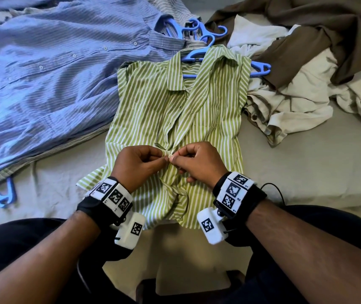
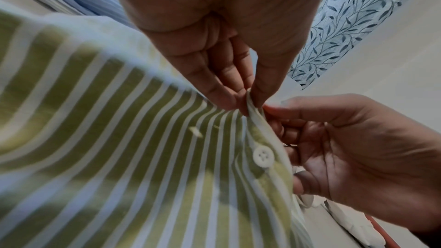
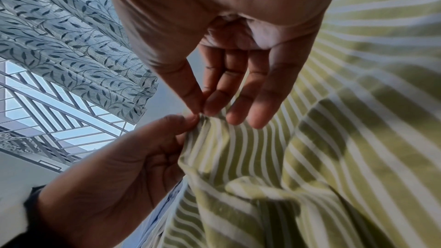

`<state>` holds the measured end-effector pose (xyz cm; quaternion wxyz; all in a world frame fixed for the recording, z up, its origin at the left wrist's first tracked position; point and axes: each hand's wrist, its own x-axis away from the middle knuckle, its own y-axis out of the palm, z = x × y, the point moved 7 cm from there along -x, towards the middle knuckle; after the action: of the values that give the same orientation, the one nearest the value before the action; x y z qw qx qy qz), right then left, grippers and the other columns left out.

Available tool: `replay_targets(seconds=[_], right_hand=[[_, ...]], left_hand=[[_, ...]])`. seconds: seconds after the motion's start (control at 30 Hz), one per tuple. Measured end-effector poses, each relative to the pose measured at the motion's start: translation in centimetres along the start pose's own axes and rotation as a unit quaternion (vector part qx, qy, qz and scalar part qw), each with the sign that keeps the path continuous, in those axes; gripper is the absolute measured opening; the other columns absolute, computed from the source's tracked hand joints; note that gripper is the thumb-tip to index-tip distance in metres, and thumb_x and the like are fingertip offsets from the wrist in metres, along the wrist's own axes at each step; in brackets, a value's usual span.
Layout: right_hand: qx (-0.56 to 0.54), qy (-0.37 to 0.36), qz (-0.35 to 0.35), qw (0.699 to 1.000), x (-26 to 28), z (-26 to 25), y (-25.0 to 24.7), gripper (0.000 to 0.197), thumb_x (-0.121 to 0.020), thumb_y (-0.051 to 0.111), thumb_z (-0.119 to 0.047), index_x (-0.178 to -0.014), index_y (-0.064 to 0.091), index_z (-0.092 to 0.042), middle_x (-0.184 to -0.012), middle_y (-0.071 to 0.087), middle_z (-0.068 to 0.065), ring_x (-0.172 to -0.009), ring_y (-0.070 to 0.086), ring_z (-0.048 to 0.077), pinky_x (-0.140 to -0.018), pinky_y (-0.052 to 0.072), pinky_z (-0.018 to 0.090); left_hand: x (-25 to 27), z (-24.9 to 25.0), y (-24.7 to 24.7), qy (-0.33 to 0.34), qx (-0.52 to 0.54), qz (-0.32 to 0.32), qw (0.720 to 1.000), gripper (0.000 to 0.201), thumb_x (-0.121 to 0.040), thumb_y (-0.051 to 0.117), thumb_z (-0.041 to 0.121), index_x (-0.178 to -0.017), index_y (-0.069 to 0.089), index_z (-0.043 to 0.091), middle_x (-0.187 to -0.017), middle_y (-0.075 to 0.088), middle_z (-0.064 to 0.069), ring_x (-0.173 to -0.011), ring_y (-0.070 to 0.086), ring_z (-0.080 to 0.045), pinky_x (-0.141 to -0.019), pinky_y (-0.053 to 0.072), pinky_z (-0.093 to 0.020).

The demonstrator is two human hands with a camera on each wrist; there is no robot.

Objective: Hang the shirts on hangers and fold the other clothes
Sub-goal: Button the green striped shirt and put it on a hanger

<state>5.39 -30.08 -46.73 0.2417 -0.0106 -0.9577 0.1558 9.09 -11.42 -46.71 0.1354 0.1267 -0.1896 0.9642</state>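
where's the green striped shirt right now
In the head view, the green striped shirt lies mid-bed on a blue hanger, between the blue shirt and the crumpled clothes pile.

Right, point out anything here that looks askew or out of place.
The green striped shirt sits crooked on its blue hanger: one hanger arm pokes out past the shoulder on the heap's side. The front is open above where the left hand and right hand pinch the button.
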Motion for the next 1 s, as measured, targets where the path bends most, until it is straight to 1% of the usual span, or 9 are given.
replay_targets(seconds=[0.1,0.2,0.37,0.43,0.5,0.57,0.63,0.87,1.0], right_hand=[[0.002,-0.003,0.004,1.000,-0.1,0.0,-0.1,0.016,-0.083,0.086,-0.035,-0.082,0.081,-0.020,-0.074,0.077,0.001,-0.072,0.077,0.029,-0.058,0.064,0.053],[-0.001,-0.002,0.001,1.000,-0.1,0.0,-0.1,0.016,-0.082,0.087,-0.035,-0.081,0.081,-0.020,-0.075,0.077,0.003,-0.073,0.077,0.032,-0.059,0.064,0.054],[-0.004,0.001,0.005,1.000,-0.2,0.0,-0.2,0.015,-0.082,0.087,-0.033,-0.080,0.081,-0.020,-0.070,0.076,0.004,-0.072,0.075,0.040,-0.060,0.063,0.057],[-0.006,0.001,0.006,1.000,-0.2,0.0,-0.3,0.015,-0.082,0.087,-0.033,-0.081,0.081,-0.019,-0.072,0.076,0.004,-0.073,0.075,0.038,-0.060,0.064,0.056],[-0.007,0.002,0.004,1.000,-0.3,0.0,-0.3,0.015,-0.083,0.087,-0.032,-0.081,0.081,-0.019,-0.074,0.077,0.005,-0.074,0.076,0.036,-0.060,0.064,0.055],[-0.009,0.000,-0.006,1.000,-0.3,0.0,-0.3,0.013,-0.084,0.086,-0.031,-0.083,0.081,-0.019,-0.077,0.077,0.005,-0.077,0.077,0.032,-0.060,0.065,0.054],[-0.011,-0.006,-0.017,1.000,-0.3,-0.1,-0.2,0.013,-0.086,0.085,-0.030,-0.086,0.081,-0.018,-0.079,0.078,0.004,-0.078,0.077,0.025,-0.061,0.065,0.052],[0.001,-0.013,-0.037,0.999,-0.4,-0.3,-0.4,0.009,-0.092,0.079,-0.028,-0.091,0.080,-0.020,-0.083,0.078,0.003,-0.080,0.077,0.017,-0.062,0.066,0.048],[0.019,-0.023,-0.045,0.999,-0.6,-0.4,-0.5,0.008,-0.093,0.078,-0.029,-0.091,0.080,-0.021,-0.083,0.078,0.004,-0.081,0.077,0.023,-0.063,0.066,0.048]], left_hand=[[-0.1,0.1,-0.1,0.002,0.001,-0.008,1.000,0.010,-0.081,0.087,0.016,-0.084,0.081,0.023,-0.078,0.079,0.002,-0.074,0.074,-0.010,-0.077,0.060,-0.034],[0.0,0.0,0.0,-0.011,0.022,-0.015,1.000,0.010,-0.081,0.087,0.013,-0.088,0.082,0.019,-0.082,0.080,0.000,-0.076,0.074,-0.011,-0.081,0.060,-0.035],[0.3,0.0,0.1,-0.027,0.039,-0.014,0.999,0.012,-0.081,0.086,0.010,-0.088,0.081,0.018,-0.081,0.079,-0.004,-0.076,0.075,-0.018,-0.077,0.063,-0.033],[0.3,0.2,0.2,-0.036,0.053,-0.013,0.998,0.012,-0.085,0.082,0.006,-0.087,0.080,0.017,-0.079,0.079,-0.007,-0.072,0.074,-0.019,-0.073,0.063,-0.031],[0.4,0.2,0.4,-0.069,0.092,-0.009,0.993,0.012,-0.092,0.073,0.003,-0.086,0.080,0.012,-0.078,0.078,-0.011,-0.070,0.072,-0.018,-0.068,0.062,-0.028],[0.5,0.0,0.6,-0.118,0.138,-0.009,0.983,0.013,-0.096,0.069,0.008,-0.088,0.079,0.007,-0.077,0.076,-0.014,-0.067,0.072,-0.017,-0.063,0.061,-0.026],[0.6,-0.1,0.9,-0.142,0.164,-0.019,0.976,0.014,-0.097,0.068,0.010,-0.089,0.078,0.006,-0.074,0.075,-0.013,-0.064,0.071,-0.016,-0.060,0.060,-0.024],[0.4,-0.2,1.0,-0.132,0.149,-0.038,0.979,0.004,-0.090,0.076,0.007,-0.089,0.079,0.004,-0.076,0.075,-0.015,-0.065,0.070,-0.016,-0.064,0.061,-0.024],[0.3,0.0,0.9,-0.104,0.108,-0.042,0.988,0.006,-0.088,0.079,0.007,-0.092,0.079,0.002,-0.081,0.077,-0.017,-0.071,0.072,-0.019,-0.066,0.061,-0.025]])
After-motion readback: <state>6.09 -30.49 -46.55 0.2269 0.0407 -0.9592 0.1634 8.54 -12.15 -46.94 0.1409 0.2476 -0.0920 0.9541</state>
